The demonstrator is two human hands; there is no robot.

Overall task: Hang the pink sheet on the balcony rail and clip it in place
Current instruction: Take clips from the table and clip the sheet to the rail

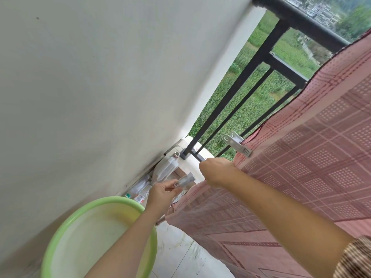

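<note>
The pink checked sheet (301,157) hangs over the black balcony rail (297,21) and covers the right half of the view. A grey plastic clip (236,144) sits clamped on the sheet's left edge against a rail bar. My right hand (215,171) grips the sheet's edge just below that clip, its fingers curled round the fabric. My left hand (163,192) is lower and further left, pinching a second grey clip (184,180) between thumb and fingers, apart from the sheet.
A green plastic basin (66,227) stands on the tiled floor at lower left beside the white wall (100,87). Clear plastic bottles (164,169) lie in the corner by the rail's base. Green fields show through the rail bars.
</note>
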